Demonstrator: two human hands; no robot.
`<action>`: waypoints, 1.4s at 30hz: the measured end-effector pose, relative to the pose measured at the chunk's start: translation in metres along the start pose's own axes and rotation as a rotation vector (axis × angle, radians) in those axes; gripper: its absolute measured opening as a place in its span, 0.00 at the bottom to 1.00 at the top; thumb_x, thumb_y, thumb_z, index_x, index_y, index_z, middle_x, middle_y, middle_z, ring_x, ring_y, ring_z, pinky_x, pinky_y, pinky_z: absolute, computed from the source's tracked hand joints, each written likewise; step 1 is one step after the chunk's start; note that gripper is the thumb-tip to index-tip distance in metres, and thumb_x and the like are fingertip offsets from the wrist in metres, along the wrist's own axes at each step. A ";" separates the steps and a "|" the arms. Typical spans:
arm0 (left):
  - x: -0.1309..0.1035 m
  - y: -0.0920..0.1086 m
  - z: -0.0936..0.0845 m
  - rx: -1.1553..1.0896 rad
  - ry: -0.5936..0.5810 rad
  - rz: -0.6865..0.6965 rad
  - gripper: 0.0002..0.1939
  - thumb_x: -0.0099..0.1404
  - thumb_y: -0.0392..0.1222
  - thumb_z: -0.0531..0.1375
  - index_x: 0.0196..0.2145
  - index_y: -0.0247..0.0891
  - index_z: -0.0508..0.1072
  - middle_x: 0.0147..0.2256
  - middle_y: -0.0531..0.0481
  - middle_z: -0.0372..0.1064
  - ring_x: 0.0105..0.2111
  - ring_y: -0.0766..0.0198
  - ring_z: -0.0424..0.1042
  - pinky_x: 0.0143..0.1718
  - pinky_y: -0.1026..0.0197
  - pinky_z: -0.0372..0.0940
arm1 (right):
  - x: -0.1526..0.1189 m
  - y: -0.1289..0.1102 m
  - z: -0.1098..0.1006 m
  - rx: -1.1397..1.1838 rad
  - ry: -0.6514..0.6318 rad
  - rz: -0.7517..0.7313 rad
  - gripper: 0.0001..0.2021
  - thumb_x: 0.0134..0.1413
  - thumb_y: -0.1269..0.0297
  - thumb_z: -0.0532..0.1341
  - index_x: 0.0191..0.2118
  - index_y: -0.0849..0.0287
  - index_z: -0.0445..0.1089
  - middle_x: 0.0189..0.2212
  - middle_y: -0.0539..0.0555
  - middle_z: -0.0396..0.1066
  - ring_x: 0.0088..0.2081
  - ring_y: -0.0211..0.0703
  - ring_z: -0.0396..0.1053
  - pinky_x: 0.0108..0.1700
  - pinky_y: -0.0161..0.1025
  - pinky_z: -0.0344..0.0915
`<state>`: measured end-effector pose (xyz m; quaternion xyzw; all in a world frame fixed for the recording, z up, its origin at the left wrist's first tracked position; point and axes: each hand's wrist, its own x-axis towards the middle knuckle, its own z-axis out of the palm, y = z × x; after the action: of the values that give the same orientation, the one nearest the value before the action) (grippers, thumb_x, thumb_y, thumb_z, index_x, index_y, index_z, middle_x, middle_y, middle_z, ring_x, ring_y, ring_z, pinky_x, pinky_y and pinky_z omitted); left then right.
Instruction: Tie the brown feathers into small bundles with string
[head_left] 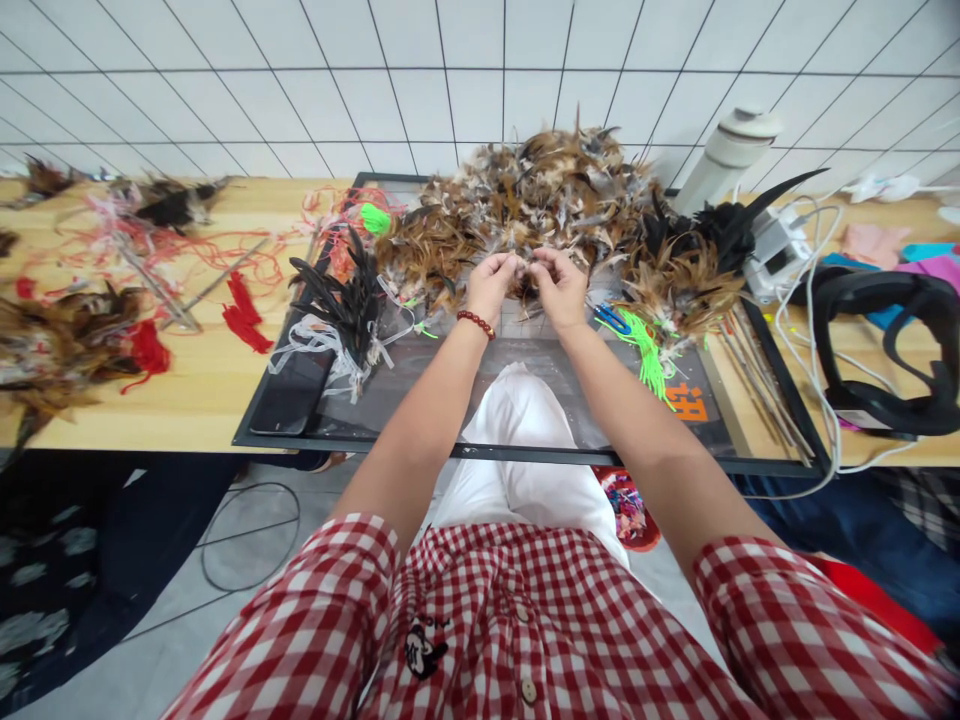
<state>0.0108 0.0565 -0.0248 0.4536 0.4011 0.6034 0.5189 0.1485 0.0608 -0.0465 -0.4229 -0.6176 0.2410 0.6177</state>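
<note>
Brown, glossy feathers in a loose heap (540,190) fill the far part of the black-rimmed rectangular tray (517,456), around your fingertips. Your left hand (491,283) and right hand (562,287) have fingertips pressed together, pinching something too small to tell. Below, a round red container (643,543) holds multicoloured scraps. You have open room between your forearms and the tray's near edge.

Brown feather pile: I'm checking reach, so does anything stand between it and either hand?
Nothing visible: the left hand and right hand are both at the near edge of the brown feather pile. A green strand bundle lies aside, right of both hands.
</note>
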 end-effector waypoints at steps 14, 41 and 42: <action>-0.006 0.003 0.004 -0.026 0.042 -0.023 0.07 0.53 0.41 0.75 0.30 0.39 0.83 0.31 0.51 0.82 0.34 0.67 0.78 0.47 0.62 0.71 | -0.002 -0.008 0.004 0.038 0.021 0.012 0.24 0.56 0.37 0.63 0.38 0.56 0.76 0.34 0.53 0.79 0.36 0.42 0.75 0.44 0.43 0.74; -0.012 0.012 0.012 0.086 -0.003 0.035 0.10 0.63 0.39 0.69 0.26 0.38 0.76 0.26 0.54 0.76 0.30 0.68 0.73 0.42 0.63 0.67 | 0.007 0.004 -0.004 0.080 -0.030 0.005 0.27 0.54 0.32 0.63 0.38 0.54 0.77 0.34 0.53 0.77 0.36 0.43 0.74 0.46 0.46 0.75; -0.012 0.013 0.013 0.079 -0.017 0.032 0.09 0.63 0.39 0.69 0.26 0.38 0.76 0.26 0.53 0.76 0.30 0.68 0.73 0.42 0.63 0.67 | 0.006 0.001 -0.004 0.036 -0.025 -0.034 0.26 0.57 0.34 0.63 0.38 0.54 0.78 0.35 0.54 0.77 0.39 0.45 0.74 0.49 0.48 0.75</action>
<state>0.0204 0.0426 -0.0109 0.4854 0.4125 0.5915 0.4943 0.1531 0.0653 -0.0440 -0.3980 -0.6281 0.2468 0.6214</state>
